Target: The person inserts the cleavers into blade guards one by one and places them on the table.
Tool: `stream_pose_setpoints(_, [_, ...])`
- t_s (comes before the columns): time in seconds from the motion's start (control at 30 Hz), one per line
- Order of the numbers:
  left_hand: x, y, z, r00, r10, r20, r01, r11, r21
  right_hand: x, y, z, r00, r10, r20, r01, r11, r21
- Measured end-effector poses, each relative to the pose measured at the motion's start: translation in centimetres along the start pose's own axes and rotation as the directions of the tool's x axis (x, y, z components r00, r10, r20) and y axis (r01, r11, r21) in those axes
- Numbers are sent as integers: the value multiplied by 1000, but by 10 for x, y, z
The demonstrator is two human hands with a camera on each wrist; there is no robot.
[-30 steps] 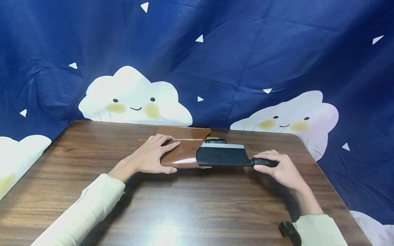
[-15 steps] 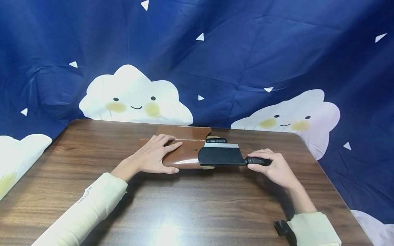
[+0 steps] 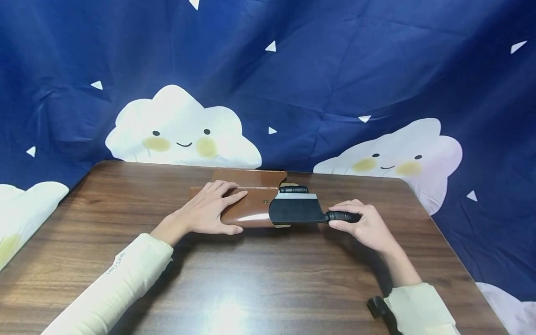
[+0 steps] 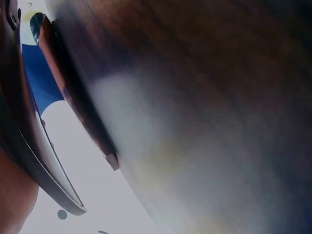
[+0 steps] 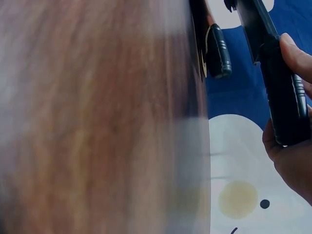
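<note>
My left hand grips a glossy brown knife sheath, its fingers spread over the top and the thumb along the near edge. From the sheath's right-hand mouth sticks the black blade of a cleaver, with a silvery strip along its far edge; the rest of the blade is hidden inside. My right hand holds the cleaver's ridged black handle between thumb and fingers. In the left wrist view, the held sheath stands apart from the tabletop, background showing between.
Behind the held sheath, a second brown sheath lies near the far edge of the wooden table. A black ridged handle protrudes from it. A blue curtain with white clouds hangs behind the table.
My right hand has moved left with the cleaver, and less of the blade shows outside the sheath. My left hand stays at nearly the same place on the sheath.
</note>
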State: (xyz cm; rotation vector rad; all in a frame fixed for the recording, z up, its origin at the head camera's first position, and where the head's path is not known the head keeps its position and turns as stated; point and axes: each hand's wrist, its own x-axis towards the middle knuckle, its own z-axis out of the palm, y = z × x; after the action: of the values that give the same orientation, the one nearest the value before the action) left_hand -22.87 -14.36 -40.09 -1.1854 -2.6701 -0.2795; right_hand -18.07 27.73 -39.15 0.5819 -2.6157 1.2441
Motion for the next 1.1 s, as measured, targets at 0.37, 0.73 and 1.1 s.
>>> stream_pose_setpoints(0.37, [4,4,0,1000,13,7,-13,1000,6,1,-6,10,999,-46,-15,47,998,39])
stream_pose_setpoints(0.73, [7,2,0,1000,20,-9,-20,1000,12,4,-8,15,999,-32,-24,33,999,43])
stream_pose_setpoints(1.1, [9,3,-2,999,29,-18,-29,1000,9,8,-11,21,999,-39,-13,39,999,26])
